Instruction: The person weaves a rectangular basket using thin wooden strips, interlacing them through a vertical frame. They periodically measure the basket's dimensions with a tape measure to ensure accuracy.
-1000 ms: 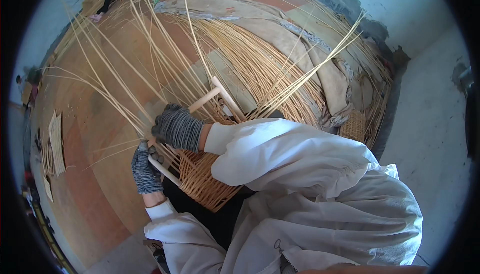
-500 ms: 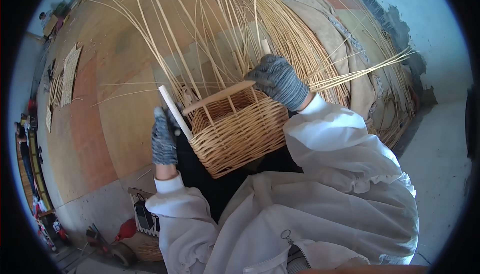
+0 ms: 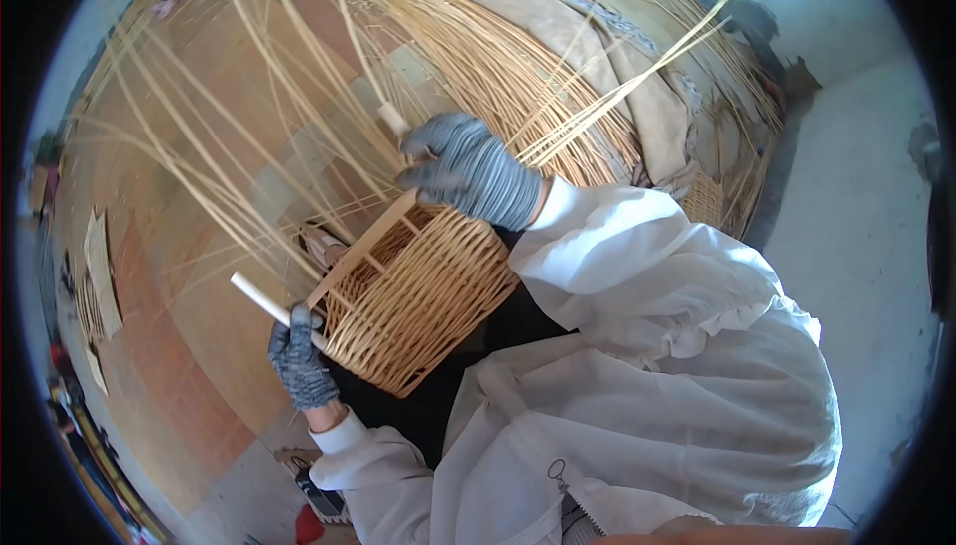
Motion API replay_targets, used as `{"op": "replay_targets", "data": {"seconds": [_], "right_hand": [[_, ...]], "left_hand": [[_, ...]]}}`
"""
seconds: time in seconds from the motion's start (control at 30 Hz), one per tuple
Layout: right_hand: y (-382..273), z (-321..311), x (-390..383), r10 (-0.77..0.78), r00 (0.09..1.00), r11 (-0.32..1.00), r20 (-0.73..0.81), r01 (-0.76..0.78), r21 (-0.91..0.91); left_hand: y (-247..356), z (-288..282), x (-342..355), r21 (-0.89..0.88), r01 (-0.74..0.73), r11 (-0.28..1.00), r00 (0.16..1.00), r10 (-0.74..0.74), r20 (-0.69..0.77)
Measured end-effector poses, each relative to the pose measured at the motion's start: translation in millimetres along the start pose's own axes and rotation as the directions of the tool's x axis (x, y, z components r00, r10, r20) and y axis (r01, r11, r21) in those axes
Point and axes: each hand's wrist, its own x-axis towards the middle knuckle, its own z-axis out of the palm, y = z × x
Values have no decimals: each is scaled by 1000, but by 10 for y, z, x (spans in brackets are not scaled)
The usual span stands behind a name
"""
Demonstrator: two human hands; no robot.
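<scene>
A half-woven wicker basket (image 3: 423,296) is tilted in front of me, with long loose canes (image 3: 214,181) standing out of its far side. A flat wooden strip (image 3: 363,246) runs along its upper near edge. My left hand (image 3: 302,361), in a grey knitted glove, is closed around the foot of a pale corner rod (image 3: 261,299) at the basket's left corner. My right hand (image 3: 476,174), gloved alike, grips the right end of the strip, next to another corner rod (image 3: 393,119). Its fingertips are partly hidden and slightly blurred.
A large bundle of canes (image 3: 498,67) lies on beige cloth (image 3: 652,112) beyond my right hand. Woven flat pieces (image 3: 100,271) lie on the board floor at the far left. A pale wall (image 3: 846,206) stands to the right. Low left is a black device (image 3: 321,497).
The basket has turned anticlockwise and shifted left in view with both hands. My left hand has closed on the left corner rod's foot. The loose canes have swung left.
</scene>
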Motion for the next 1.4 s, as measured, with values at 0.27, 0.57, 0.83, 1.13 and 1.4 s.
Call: {"op": "replay_targets", "data": {"seconds": [0.27, 0.57, 0.83, 1.13, 1.4], "right_hand": [[221, -250, 28, 681, 596, 526, 426, -803, 281], [369, -122, 147, 437, 393, 13, 809, -902, 431], [317, -118, 147, 511, 350, -89, 785, -887, 453], [418, -56, 39, 414, 394, -105, 821, -875, 473], [515, 1, 24, 361, 356, -256, 862, -851, 459]], "left_hand": [[-14, 7, -19, 3, -26, 1000, 999, 26, -34], [-16, -56, -70, -66, -36, 997, 998, 39, 41], [-154, -57, -48, -156, -53, 986, 998, 55, 8], [-90, -38, -59, -155, -107, 982, 991, 119, 69], [11, -68, 116, -338, 9, 941, 981, 58, 186]]}}
